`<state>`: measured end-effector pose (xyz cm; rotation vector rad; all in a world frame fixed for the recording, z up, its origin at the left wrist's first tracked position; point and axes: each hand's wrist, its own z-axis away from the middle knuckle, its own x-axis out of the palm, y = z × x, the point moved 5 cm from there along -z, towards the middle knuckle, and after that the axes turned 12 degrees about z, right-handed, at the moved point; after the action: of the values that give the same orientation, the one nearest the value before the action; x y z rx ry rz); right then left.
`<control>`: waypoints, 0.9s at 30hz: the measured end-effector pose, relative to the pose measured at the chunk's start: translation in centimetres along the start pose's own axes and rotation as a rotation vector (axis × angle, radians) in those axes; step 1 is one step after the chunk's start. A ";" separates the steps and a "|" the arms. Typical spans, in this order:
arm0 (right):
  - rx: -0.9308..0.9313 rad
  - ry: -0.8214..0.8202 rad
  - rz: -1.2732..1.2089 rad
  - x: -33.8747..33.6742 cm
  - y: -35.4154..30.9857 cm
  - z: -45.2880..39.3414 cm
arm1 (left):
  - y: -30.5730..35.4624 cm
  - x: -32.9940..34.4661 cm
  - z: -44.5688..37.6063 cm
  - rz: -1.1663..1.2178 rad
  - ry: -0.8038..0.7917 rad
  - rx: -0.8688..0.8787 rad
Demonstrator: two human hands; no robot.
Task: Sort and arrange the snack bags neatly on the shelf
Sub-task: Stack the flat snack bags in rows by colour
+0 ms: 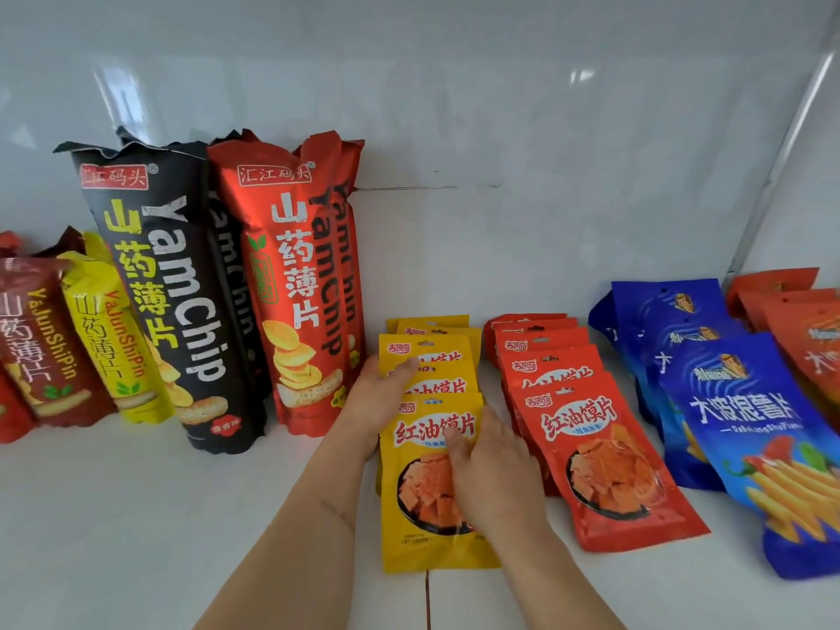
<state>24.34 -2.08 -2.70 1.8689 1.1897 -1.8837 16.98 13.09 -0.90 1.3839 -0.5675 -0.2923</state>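
left hand point(379, 393) grips yellow bags' point(432, 502) edge; right hand point(488, 475) presses flat atop.

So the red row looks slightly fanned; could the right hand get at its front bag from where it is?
Probably yes: the right hand rests beside the front red bag, with nothing between them.
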 end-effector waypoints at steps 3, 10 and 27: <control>0.007 0.012 -0.038 -0.7 -0.1 0.2 | 0.0 0.2 0.1 0.030 -0.016 0.016; -0.027 -0.067 0.116 -0.7 0.4 3.9 | -1.5 -0.4 1.1 0.117 -0.018 -0.032; -0.033 0.014 0.256 0.3 0.2 2.9 | -1.3 1.0 2.0 -0.289 0.040 0.153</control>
<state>22.30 -4.02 -3.41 1.9156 0.9283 -1.7059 16.92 10.61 -1.83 1.6186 -0.3616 -0.4600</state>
